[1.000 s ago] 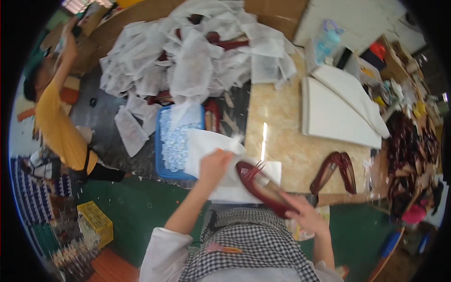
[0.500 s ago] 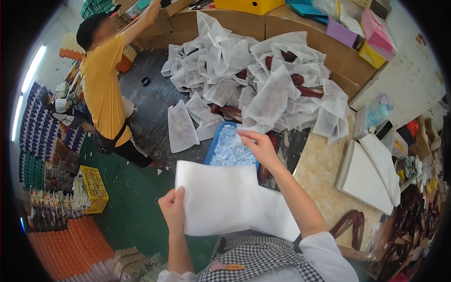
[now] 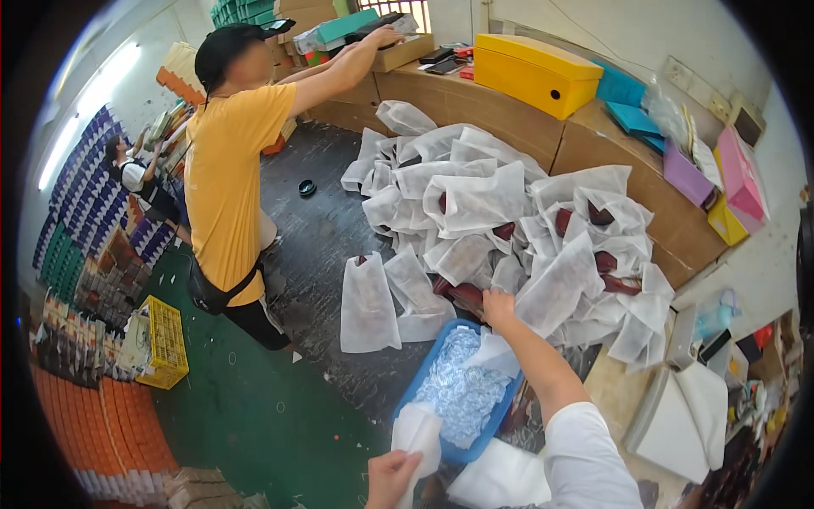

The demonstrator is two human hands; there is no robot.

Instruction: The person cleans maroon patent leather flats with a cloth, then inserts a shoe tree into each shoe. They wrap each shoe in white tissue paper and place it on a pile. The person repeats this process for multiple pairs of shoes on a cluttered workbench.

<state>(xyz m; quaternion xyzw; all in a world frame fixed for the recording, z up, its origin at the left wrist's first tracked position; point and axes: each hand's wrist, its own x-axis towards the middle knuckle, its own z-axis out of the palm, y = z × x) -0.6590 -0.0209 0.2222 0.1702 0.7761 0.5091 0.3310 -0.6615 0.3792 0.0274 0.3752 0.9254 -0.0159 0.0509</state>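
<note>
My left hand [image 3: 393, 477], near the lower edge, pinches a folded white sheet or bag [image 3: 417, 434] of thin material. My right hand [image 3: 500, 307] is stretched forward, its fingers closed at the end of a dark red shoe [image 3: 466, 294] beside the pile; the fingertips are partly hidden. Between my hands lies a blue tray [image 3: 506, 405] full of small pale blue-and-white crumpled pieces [image 3: 458, 386]. Another thin white sheet [image 3: 494, 353] hangs over the tray's upper right, under my right wrist. A stack of white sheets [image 3: 502, 475] lies below the tray.
A heap of white translucent bags [image 3: 475, 197], several with dark red shoes showing, covers the dark table. A person in a yellow shirt [image 3: 233, 178] stands at the left, arms over a box. A yellow shoebox [image 3: 534, 75] stands behind; a yellow crate [image 3: 165, 343] is on the green floor.
My right hand has moved from above the tray to the shoe by the heap. My left hand has gone lower with the white material. The view has shifted, showing more of the back.
</note>
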